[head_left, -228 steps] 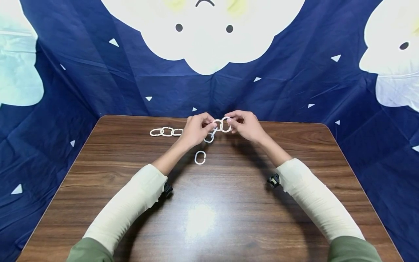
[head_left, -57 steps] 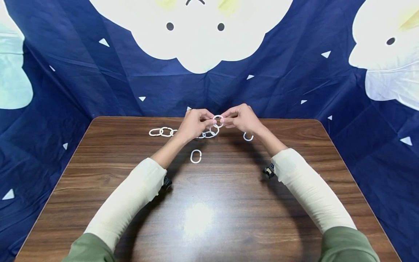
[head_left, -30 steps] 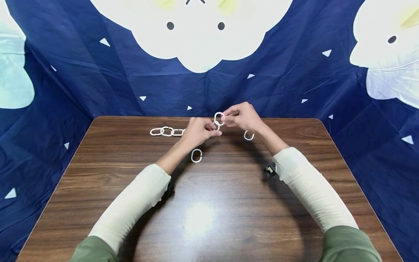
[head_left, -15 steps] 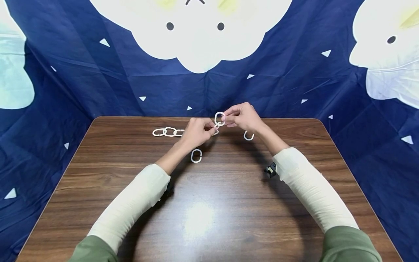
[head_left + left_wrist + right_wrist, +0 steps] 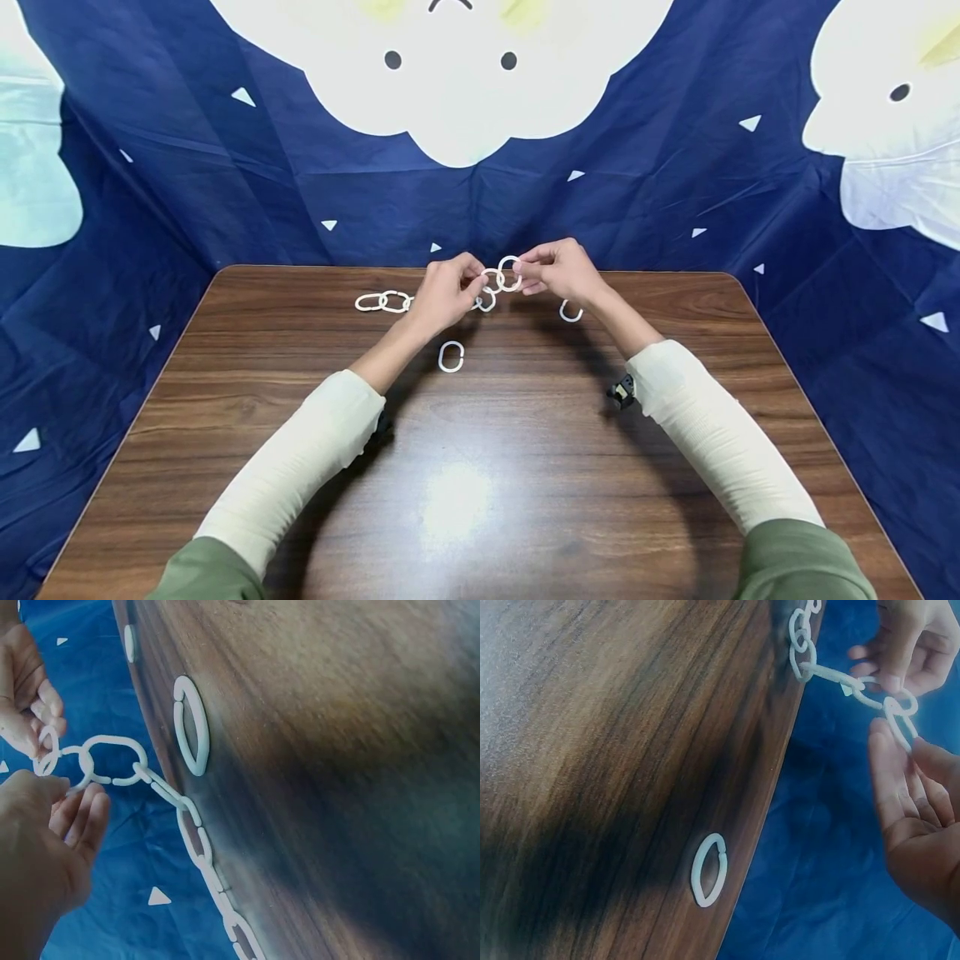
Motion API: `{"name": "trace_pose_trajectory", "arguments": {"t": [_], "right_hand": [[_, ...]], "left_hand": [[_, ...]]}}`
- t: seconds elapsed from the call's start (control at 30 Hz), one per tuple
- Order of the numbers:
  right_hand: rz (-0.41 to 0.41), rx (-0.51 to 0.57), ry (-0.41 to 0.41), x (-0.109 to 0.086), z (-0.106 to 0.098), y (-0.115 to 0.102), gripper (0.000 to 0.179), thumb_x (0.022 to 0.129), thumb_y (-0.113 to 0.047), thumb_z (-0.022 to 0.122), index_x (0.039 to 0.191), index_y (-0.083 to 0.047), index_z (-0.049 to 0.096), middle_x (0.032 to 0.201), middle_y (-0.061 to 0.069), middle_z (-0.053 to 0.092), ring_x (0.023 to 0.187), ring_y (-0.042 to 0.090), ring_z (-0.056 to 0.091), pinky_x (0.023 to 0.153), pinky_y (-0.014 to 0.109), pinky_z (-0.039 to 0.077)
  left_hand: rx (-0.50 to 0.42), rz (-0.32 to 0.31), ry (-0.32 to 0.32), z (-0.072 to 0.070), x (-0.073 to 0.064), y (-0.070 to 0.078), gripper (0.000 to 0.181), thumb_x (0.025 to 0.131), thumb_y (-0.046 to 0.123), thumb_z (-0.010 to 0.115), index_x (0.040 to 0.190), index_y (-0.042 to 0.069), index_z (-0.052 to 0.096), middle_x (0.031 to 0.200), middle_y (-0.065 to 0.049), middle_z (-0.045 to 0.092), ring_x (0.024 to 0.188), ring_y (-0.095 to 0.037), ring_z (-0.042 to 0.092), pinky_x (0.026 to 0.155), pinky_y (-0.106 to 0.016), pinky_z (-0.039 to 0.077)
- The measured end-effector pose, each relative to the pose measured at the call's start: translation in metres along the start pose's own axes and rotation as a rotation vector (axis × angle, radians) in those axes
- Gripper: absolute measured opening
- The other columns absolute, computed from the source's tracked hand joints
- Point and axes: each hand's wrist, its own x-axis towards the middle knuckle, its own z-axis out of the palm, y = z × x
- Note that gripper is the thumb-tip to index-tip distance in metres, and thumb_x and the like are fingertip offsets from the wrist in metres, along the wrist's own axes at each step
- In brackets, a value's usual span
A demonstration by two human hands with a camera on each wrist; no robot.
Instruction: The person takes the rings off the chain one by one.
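A chain of white plastic C-shaped links (image 5: 369,309) runs along the far part of the table, its right end lifted between the hands. My right hand (image 5: 562,268) pinches the end link (image 5: 510,257) between thumb and fingers. My left hand (image 5: 444,292) pinches the neighbouring link, which hooks through that end link. In the left wrist view, further links (image 5: 112,739) hang from the left fingers down to the table. The middle of the chain is hidden behind the left hand in the head view. In the right wrist view, the end link (image 5: 901,735) is tilted between both hands.
Two single white links lie apart on the brown wooden table (image 5: 525,467): one loose link (image 5: 451,371) in front of the left hand, another loose link (image 5: 572,321) below the right wrist. A blue cloth (image 5: 360,192) with white cloud prints stands behind the table.
Over the last second the left fingers have shifted their grip on the chain, and the chain has slid slightly right. The right hand keeps the end link, moving it a little right.
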Motion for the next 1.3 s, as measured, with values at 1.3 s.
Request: {"name": "trace_pose_trajectory", "arguments": {"t": [1.3], "right_hand": [[0.116, 0.182, 0.027, -0.003, 0.0, 0.014, 0.025, 0.106, 0.006, 0.07, 0.125, 0.022, 0.07, 0.083, 0.008, 0.081, 0.068, 0.013, 0.082, 0.072, 0.028, 0.07]], "left_hand": [[-0.054, 0.022, 0.056, 0.003, 0.003, 0.005, 0.01, 0.106, 0.009, 0.076, 0.111, 0.002, 0.079, 0.097, -0.013, 0.084, 0.087, -0.025, 0.077, 0.084, -0.038, 0.061]]}}
